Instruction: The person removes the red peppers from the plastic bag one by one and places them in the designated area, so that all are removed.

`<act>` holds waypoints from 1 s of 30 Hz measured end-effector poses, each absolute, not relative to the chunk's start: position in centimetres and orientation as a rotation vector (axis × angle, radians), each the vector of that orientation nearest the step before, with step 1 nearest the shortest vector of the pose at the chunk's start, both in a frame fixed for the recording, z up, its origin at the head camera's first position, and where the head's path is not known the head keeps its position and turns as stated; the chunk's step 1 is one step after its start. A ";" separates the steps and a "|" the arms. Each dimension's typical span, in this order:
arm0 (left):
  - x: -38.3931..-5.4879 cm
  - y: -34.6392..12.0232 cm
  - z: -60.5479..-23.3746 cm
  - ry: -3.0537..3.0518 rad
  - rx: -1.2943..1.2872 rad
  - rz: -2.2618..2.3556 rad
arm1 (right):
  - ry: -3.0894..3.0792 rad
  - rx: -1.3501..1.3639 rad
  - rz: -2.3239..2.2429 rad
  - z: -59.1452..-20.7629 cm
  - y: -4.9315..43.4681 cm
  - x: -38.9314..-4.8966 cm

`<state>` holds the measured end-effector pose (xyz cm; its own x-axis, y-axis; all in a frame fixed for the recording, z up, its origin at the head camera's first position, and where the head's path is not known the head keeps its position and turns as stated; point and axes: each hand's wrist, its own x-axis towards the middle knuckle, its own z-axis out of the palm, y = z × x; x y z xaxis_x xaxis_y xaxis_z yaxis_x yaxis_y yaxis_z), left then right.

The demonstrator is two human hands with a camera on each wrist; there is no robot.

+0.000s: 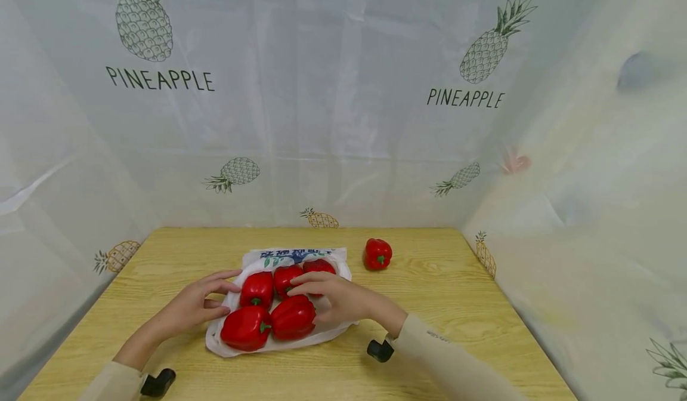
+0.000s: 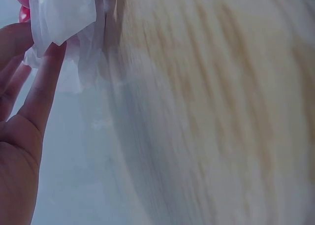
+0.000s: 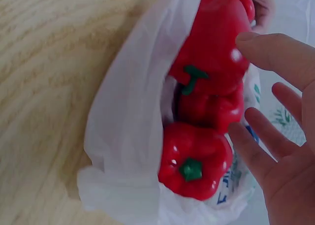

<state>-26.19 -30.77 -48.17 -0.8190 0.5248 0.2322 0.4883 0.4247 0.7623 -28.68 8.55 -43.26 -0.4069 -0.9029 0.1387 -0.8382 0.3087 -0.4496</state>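
Observation:
Several red bell peppers (image 1: 292, 317) with green stems lie close together in a white plastic bag (image 1: 219, 346), which is spread round them with its mouth gaping upward. From the left, my left hand (image 1: 188, 304) meets the bag's side with spread, slightly bent fingers; the left wrist view has its fingertips at the bag's crumpled white film (image 2: 64, 13). My right hand (image 1: 340, 299) hovers over the right part of the bag, fingers apart and partly covering the rear peppers. In the right wrist view, its thumb (image 3: 275, 52) overlaps a large pepper (image 3: 214, 38), and its palm holds nothing.
One more red bell pepper (image 1: 377, 253) lies on the wooden table (image 1: 440, 329), behind and right of the bag. A pineapple-print curtain (image 1: 333, 120) hangs along the table's back and sides. Dark devices (image 1: 380, 351) sit at both wrists.

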 end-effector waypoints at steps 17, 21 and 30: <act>-26.1 -30.8 -48.1 2.613 0.923 1.391 | 2.448 -1.654 -0.578 -44.6 7.5 -28.3; -26.2 -30.8 -48.1 2.617 0.936 1.385 | 2.454 -1.680 -0.568 -44.7 7.5 -28.4; -26.1 -30.8 -48.1 2.603 0.936 1.394 | 2.473 -1.653 -0.543 -44.9 7.4 -28.5</act>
<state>-26.08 -30.77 -48.09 -0.8167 0.5270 0.2350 0.4877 0.4127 0.7693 -28.50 7.41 -44.95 -0.3977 -0.9121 0.0994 -0.8699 0.3404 -0.3569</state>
